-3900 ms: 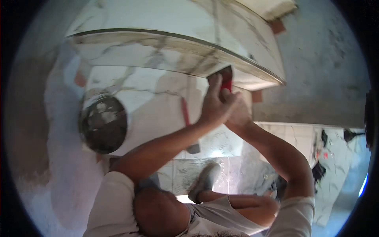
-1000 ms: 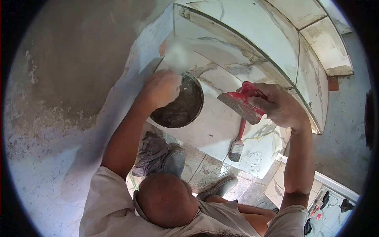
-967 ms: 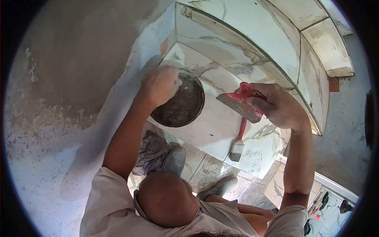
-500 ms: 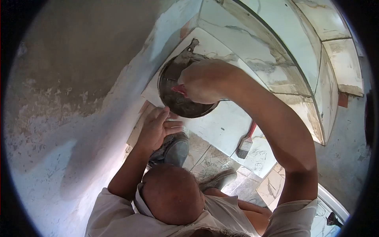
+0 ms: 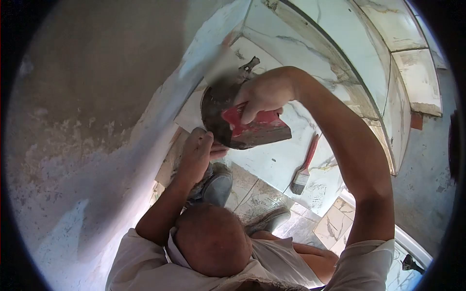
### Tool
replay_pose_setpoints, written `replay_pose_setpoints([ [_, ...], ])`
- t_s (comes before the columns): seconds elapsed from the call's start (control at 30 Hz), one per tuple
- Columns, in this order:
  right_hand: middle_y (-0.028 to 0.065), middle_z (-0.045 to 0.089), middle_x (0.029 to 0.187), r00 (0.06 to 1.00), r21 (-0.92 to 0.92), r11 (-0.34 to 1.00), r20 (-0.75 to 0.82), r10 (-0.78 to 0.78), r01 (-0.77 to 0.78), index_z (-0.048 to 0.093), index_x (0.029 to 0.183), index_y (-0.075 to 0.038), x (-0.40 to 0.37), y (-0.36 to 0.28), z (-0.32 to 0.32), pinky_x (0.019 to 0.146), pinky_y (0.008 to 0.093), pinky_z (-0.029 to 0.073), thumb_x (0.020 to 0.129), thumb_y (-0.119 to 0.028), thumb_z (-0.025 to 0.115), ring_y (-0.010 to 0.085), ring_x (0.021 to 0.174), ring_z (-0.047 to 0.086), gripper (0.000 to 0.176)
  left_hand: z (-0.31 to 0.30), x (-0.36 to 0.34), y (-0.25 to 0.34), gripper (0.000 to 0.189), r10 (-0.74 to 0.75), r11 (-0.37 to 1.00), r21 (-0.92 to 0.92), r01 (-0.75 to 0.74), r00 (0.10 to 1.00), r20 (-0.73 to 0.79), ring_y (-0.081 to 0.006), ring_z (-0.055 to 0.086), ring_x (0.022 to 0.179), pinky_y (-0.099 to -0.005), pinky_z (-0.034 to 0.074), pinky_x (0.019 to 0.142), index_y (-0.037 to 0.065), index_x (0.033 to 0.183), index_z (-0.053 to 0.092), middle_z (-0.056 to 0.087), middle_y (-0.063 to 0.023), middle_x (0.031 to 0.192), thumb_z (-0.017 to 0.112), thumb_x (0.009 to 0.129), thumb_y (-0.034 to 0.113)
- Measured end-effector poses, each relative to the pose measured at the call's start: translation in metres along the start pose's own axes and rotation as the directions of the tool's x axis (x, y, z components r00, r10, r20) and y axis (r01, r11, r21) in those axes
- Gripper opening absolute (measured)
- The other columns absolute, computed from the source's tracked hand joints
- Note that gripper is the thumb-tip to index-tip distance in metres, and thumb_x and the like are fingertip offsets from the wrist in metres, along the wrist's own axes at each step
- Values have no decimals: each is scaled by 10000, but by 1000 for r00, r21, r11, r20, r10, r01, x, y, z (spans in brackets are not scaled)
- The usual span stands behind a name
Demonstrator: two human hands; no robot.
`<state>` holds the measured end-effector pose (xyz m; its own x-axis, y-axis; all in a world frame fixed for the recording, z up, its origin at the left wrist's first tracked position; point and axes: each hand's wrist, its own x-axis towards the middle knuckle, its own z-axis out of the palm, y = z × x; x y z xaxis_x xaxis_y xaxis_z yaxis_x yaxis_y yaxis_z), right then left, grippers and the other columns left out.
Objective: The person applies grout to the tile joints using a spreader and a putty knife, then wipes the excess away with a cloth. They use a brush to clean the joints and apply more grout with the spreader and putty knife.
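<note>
A dark round bowl (image 5: 216,104) with greyish-brown residue stands tilted on the pale marbled tile ledge. My left hand (image 5: 196,153) is at its near left rim, thumb curled against the edge and fingers extending just below it. In my right hand (image 5: 269,92), closed above the bowl, is a red scraper (image 5: 264,119) with a wide, dirty edge. The scraper lies over the bowl's right side, covering part of it. A dark handle-like piece (image 5: 250,65) with a hole sticks out past the far rim.
A paintbrush (image 5: 303,174) with a red handle lies on the tile ledge (image 5: 264,165) to the right. Marbled wall tiles (image 5: 310,63) rise behind it. A rough plastered wall (image 5: 111,136) stands at the left. A shoe (image 5: 217,186) is on the floor tiles below.
My right hand has lifted up and right out of the bowl, so the red scraper now shows broadly. The bowl has shifted slightly right. My left hand has curled in closer to its rim.
</note>
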<state>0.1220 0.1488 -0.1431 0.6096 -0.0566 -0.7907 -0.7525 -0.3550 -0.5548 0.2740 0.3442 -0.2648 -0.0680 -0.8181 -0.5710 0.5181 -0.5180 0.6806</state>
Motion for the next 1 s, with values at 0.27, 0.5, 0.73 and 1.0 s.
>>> replay_pose_setpoints([
  [0.27, 198, 642, 1040, 856, 791, 333, -500, -132, 513, 525, 1158, 10, -108, 92, 75, 606, 411, 574, 878, -103, 614, 277, 766, 682, 316, -9, 21, 31, 556, 137, 824, 552, -130, 990, 30, -171, 650, 703, -292, 561, 622, 85, 1460, 297, 625, -137, 956, 504, 945, 115],
  [0.5, 243, 570, 1158, 523, 493, -325, -852, 6, 807, 414, 1271, -28, -115, 76, 171, 719, 491, 580, 877, -26, 550, 401, 915, 651, 417, 11, 30, 39, 531, 75, 775, 616, -142, 988, 133, -149, 609, 560, -297, 519, 539, 7, 1402, 409, 646, -105, 735, 558, 903, 115],
  [0.73, 35, 596, 1247, -18, -410, 894, -907, -420, -180, 703, 1140, -163, -132, 19, 99, 804, 298, 412, 770, -129, 673, 210, 967, 494, 373, 75, 14, 72, 436, 367, 522, 650, -552, 833, 414, -100, 609, 846, -263, 489, 720, -45, 1313, 485, 649, -74, 937, 581, 947, 172],
  [1.0, -33, 558, 1259, 194, -603, 413, -694, -693, -682, 732, 978, -179, -87, 31, 28, 753, 309, 408, 744, -226, 625, 178, 1035, 480, 262, 176, 63, 89, 406, 793, 605, -162, -779, 609, 32, -193, 576, 1037, -302, 512, 871, -106, 1294, 445, 549, -162, 1181, 549, 962, 104],
])
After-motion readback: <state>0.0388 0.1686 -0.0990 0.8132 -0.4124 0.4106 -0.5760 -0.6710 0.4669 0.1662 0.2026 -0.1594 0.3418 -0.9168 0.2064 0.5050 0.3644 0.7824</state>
